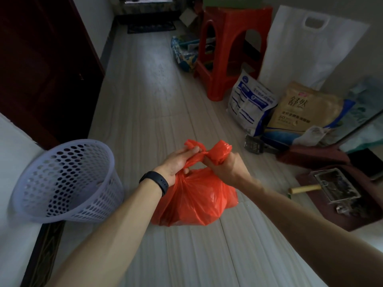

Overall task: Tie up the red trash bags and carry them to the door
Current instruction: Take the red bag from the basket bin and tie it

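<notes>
Two bare forearms (124, 214) reached in from the near edge, the left wearing a black wristband (157, 182). The left hand (176, 164) pinched one twisted ear of the red trash bag (199, 199). The right hand (226, 168) was fisted round the other ear, and the ears crossed between them. The full bag hung just right of the white perforated basket (68, 183) over the pale floor (145, 100) — whether it touched could not be told. A red stool (228, 48) stood well beyond the basket, to its right.
</notes>
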The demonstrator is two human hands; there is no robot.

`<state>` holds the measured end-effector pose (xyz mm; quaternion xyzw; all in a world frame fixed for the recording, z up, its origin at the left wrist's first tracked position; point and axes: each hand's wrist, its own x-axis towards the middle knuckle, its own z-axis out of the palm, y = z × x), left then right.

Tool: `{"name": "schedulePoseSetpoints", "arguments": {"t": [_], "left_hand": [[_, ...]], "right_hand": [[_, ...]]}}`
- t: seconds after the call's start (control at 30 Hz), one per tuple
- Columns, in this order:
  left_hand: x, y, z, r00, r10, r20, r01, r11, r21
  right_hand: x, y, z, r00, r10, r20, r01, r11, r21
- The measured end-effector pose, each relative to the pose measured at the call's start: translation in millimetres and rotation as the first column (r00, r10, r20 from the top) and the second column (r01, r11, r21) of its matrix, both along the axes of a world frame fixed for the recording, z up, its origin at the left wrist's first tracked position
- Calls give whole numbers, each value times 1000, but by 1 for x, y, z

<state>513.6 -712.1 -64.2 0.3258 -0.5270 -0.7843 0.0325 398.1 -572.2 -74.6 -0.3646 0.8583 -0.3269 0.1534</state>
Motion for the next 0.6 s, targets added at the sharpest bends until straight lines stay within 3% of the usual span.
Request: {"name": "schedulePoseSetpoints", "arguments": {"t": [0.17, 0.27, 0.33, 0.47, 0.53, 0.6], "left_hand": [[-1, 4, 3, 997, 68, 37, -69, 997, 40], [-3, 0, -2, 998, 60, 19, -62, 985, 158], [-5, -1, -3, 999, 38, 13, -39, 987, 158], [-9, 4, -6, 975, 189, 115, -173, 976, -131], [-9, 2, -12, 953, 286, 101, -242, 918, -315], [-8, -3, -12, 946, 317, 71, -225, 796, -562]], "right_hand": [[6, -1, -6, 982, 145, -121, -141, 989, 37], [8, -1, -3, 970, 216, -115, -211, 976, 57], [7, 1, -2, 956, 272, -108, -266, 962, 67], [8, 2, -2, 952, 305, -41, -298, 948, 114], [6, 1, -1, 969, 247, -21, -242, 961, 135], [2, 1, 3, 976, 209, -61, -200, 971, 130]]}}
